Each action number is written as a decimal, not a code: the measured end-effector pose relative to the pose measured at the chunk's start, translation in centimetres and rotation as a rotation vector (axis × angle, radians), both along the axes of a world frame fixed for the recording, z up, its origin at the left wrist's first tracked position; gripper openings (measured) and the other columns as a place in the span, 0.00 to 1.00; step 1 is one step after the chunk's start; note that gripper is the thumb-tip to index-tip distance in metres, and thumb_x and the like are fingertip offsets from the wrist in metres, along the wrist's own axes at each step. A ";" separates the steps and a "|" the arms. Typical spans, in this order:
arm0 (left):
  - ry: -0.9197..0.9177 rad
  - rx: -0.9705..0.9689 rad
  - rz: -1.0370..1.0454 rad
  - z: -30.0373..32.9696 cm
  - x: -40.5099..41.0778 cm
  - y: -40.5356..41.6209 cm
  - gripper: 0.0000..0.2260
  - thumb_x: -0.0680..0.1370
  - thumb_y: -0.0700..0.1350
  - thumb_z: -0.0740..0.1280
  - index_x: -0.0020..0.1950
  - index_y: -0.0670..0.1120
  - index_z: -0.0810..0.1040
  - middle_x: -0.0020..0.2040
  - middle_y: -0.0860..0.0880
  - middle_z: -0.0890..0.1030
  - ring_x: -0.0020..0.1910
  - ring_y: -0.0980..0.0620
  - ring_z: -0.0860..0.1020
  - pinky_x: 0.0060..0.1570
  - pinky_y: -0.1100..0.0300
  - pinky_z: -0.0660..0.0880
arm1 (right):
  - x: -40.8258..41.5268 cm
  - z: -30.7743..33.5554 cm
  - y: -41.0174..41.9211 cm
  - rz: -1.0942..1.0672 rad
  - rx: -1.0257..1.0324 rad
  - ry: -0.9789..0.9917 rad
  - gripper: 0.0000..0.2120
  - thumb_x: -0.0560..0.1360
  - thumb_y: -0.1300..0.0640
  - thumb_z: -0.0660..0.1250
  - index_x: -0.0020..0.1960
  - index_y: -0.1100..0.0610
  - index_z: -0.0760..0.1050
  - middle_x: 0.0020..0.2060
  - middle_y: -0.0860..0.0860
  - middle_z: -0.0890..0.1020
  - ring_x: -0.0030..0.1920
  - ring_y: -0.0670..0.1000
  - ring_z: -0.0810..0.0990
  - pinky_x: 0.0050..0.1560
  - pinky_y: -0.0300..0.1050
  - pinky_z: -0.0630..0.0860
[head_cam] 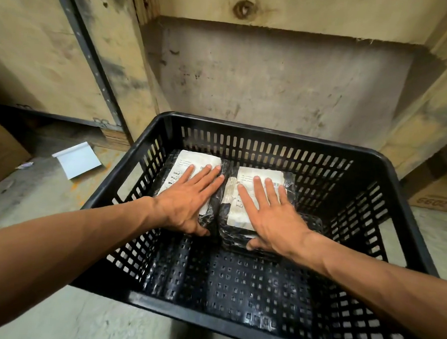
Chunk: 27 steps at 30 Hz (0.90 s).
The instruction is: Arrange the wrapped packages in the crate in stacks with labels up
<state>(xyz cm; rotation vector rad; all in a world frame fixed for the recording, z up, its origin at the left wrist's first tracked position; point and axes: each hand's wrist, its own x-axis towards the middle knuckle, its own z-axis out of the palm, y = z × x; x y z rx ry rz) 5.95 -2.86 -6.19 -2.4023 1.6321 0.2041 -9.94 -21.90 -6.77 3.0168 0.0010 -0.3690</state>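
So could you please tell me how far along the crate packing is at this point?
Done: two wrapped packages, the left package and the right package, lie side by side at the far end of the black crate, white labels up. In hand: the left hand and right hand press flat on them. Left: most of the crate floor is bare; no further packages are visible.

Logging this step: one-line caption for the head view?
Left hand and right hand flat on two label-up wrapped packages inside black crate.

stained plywood walls [274, 76], concrete floor [47, 201], cardboard box [438, 196] right.
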 end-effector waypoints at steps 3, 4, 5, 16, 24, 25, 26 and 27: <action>0.018 0.006 -0.001 0.1 0.2 0.0 0.61 0.66 0.80 0.60 0.80 0.46 0.31 0.80 0.45 0.31 0.79 0.45 0.32 0.72 0.47 0.26 | -0.1 -0.1 -0.1 0.012 -0.017 -0.022 0.65 0.72 0.34 0.72 0.78 0.57 0.22 0.77 0.70 0.34 0.78 0.75 0.37 0.77 0.73 0.45; 0.026 0.009 -0.001 0.1 0.1 0.0 0.61 0.66 0.80 0.59 0.80 0.46 0.31 0.79 0.45 0.30 0.79 0.45 0.32 0.71 0.47 0.26 | -0.1 -0.1 -0.1 0.011 -0.026 -0.030 0.65 0.72 0.33 0.71 0.78 0.57 0.22 0.78 0.70 0.34 0.78 0.74 0.37 0.78 0.72 0.45; 0.033 0.014 -0.001 0.1 0.2 0.1 0.62 0.65 0.81 0.59 0.80 0.47 0.31 0.79 0.46 0.30 0.79 0.46 0.31 0.71 0.48 0.25 | -0.2 -0.2 -0.1 0.009 -0.021 -0.031 0.64 0.72 0.33 0.70 0.78 0.56 0.22 0.78 0.69 0.34 0.78 0.73 0.36 0.78 0.72 0.44; 0.029 0.023 0.001 -0.4 0.4 0.0 0.57 0.67 0.83 0.46 0.80 0.47 0.30 0.79 0.44 0.29 0.78 0.46 0.28 0.71 0.48 0.24 | 0.0 -0.5 -0.1 0.025 0.025 -0.079 0.56 0.74 0.24 0.54 0.79 0.55 0.24 0.78 0.63 0.31 0.79 0.62 0.30 0.80 0.61 0.35; 0.076 0.133 0.126 2.4 -2.0 -0.6 0.55 0.74 0.71 0.63 0.79 0.45 0.29 0.79 0.42 0.29 0.78 0.42 0.30 0.77 0.41 0.34 | -0.7 2.0 0.1 0.032 0.100 0.073 0.57 0.76 0.28 0.60 0.79 0.53 0.24 0.78 0.61 0.28 0.79 0.61 0.28 0.80 0.60 0.35; 0.117 0.108 0.172 2.6 -2.9 -0.9 0.54 0.76 0.67 0.66 0.79 0.44 0.30 0.80 0.41 0.30 0.79 0.41 0.32 0.77 0.42 0.36 | -0.9 2.7 -0.1 0.032 0.142 0.090 0.55 0.76 0.28 0.60 0.80 0.52 0.26 0.78 0.61 0.29 0.79 0.61 0.29 0.80 0.58 0.35; 0.158 0.060 0.205 3.1 -4.2 -1.1 0.52 0.77 0.62 0.67 0.80 0.44 0.30 0.80 0.40 0.32 0.80 0.41 0.34 0.78 0.43 0.38 | -1.4 3.7 -0.3 0.048 0.168 0.080 0.53 0.77 0.28 0.60 0.82 0.51 0.29 0.80 0.60 0.30 0.80 0.60 0.30 0.80 0.56 0.34; 0.214 0.020 0.197 3.4 -5.1 -1.5 0.50 0.79 0.59 0.67 0.79 0.44 0.30 0.81 0.40 0.34 0.81 0.41 0.37 0.79 0.44 0.40 | -1.6 4.6 -0.4 0.065 0.211 0.067 0.50 0.78 0.29 0.60 0.83 0.50 0.33 0.81 0.59 0.32 0.81 0.59 0.33 0.79 0.52 0.34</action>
